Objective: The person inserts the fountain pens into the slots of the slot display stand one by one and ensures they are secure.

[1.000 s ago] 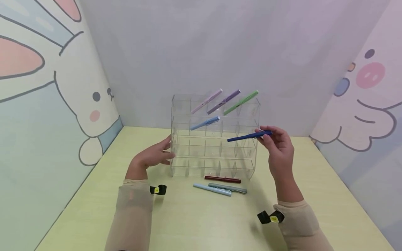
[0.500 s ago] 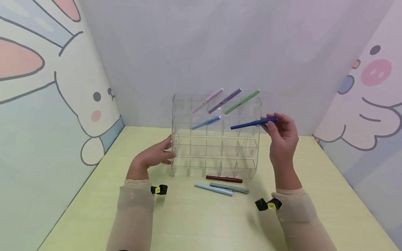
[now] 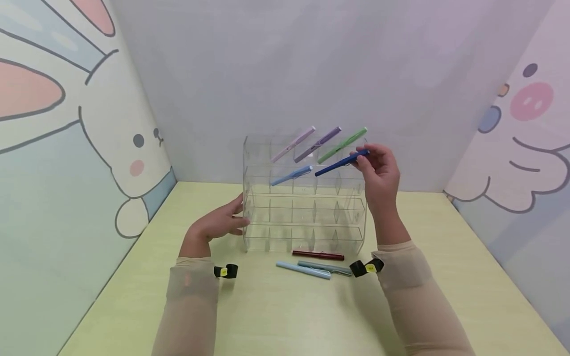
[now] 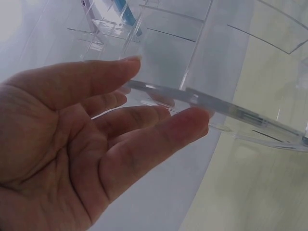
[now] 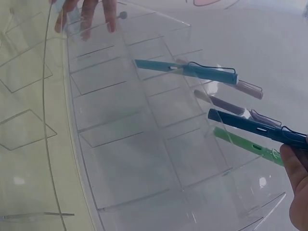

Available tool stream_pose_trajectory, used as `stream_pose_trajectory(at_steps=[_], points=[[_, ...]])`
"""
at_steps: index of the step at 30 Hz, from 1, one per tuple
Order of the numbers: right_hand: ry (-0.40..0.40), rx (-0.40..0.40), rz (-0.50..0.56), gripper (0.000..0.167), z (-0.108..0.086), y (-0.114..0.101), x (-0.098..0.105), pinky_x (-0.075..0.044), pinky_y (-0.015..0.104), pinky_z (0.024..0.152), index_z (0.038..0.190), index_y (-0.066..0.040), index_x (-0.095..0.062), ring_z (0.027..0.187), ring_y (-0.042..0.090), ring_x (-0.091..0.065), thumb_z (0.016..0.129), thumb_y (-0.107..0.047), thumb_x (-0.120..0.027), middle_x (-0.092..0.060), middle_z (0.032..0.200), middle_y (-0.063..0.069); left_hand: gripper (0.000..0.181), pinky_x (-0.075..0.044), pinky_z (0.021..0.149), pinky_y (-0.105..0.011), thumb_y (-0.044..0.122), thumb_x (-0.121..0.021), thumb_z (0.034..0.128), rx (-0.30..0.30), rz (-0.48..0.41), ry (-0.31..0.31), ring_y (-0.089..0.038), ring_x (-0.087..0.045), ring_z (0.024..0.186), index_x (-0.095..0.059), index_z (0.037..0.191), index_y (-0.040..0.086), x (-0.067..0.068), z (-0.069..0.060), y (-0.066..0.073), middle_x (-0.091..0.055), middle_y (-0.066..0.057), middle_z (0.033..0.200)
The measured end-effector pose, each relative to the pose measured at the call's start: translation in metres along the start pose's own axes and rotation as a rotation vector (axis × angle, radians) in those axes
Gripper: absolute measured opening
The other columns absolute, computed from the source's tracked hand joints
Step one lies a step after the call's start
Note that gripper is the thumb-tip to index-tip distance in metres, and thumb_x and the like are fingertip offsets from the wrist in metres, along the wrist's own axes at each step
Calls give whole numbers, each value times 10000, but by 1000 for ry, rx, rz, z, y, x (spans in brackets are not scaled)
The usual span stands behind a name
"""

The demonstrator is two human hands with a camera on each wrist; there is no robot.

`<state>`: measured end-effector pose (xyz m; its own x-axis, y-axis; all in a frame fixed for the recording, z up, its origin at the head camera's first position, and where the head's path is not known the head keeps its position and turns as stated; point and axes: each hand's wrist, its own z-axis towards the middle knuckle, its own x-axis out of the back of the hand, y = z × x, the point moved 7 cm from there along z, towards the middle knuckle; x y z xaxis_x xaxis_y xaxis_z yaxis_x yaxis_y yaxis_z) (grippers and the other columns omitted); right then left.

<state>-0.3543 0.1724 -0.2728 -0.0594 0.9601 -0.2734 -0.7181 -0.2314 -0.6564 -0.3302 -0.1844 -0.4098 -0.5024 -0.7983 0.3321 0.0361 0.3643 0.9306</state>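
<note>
A pale grey back wall (image 3: 311, 64) rises behind a yellowish tabletop (image 3: 262, 316), on which a clear tiered rack (image 3: 303, 226) stands upright. The right hand (image 3: 378, 170) pinches a dark blue pen (image 3: 335, 165) near its upper end, the lower end slanting down in front of the rack's second tier. The left hand (image 3: 218, 221) touches the rack's left side, fingers loosely extended, probably steadying it.

A pink pen (image 3: 293, 145), a purple pen (image 3: 317, 145) and a green pen (image 3: 342, 145) lean in the top tier; a light-blue pen (image 3: 291, 175) leans in the second. A maroon pen (image 3: 318, 255) and two others lie before the rack.

The step seems to be slotting the dark blue pen into the second tier, though which compartment I cannot tell. The next move calls for lining up its lower end, clear of the dividers, then lowering it.
</note>
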Motion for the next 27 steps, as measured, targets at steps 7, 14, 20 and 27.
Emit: stream_pose_trajectory(at_steps=[7,14,20,27], points=[[-61,-52,-86,258,-4,11,-5,-575,281,858,1175,64,-587,995,228,-691,938,-29,-628,-650,1108,182,854,-518,976,-496,155,-570,1000,-6,3,3,-400,-401,1386,-4,1521,526,-1,1,2,-203,-65,1627],[-115,-96,-161,256,-12,21,-9,-572,269,857,1168,95,-569,967,172,-688,950,-31,-613,-682,1080,72,868,-521,973,-488,163,-580,996,6,0,12,-387,-424,1374,8,1520,529,0,0,2,-199,-77,1626],[-153,-144,-264,274,-18,29,-12,-566,235,856,1187,72,-573,953,149,-678,961,-77,-613,-653,1120,181,870,-517,984,-473,163,-580,996,23,3,17,-381,-459,1349,10,1518,531,0,-1,-1,-198,-65,1628],[-176,-149,-361,273,-18,31,-15,-560,198,845,1207,49,-584,965,148,-671,970,-85,-603,-640,1169,235,870,-521,977,-480,151,-574,997,10,0,13,-381,-439,1363,4,1507,555,-1,0,0,-200,-64,1627]])
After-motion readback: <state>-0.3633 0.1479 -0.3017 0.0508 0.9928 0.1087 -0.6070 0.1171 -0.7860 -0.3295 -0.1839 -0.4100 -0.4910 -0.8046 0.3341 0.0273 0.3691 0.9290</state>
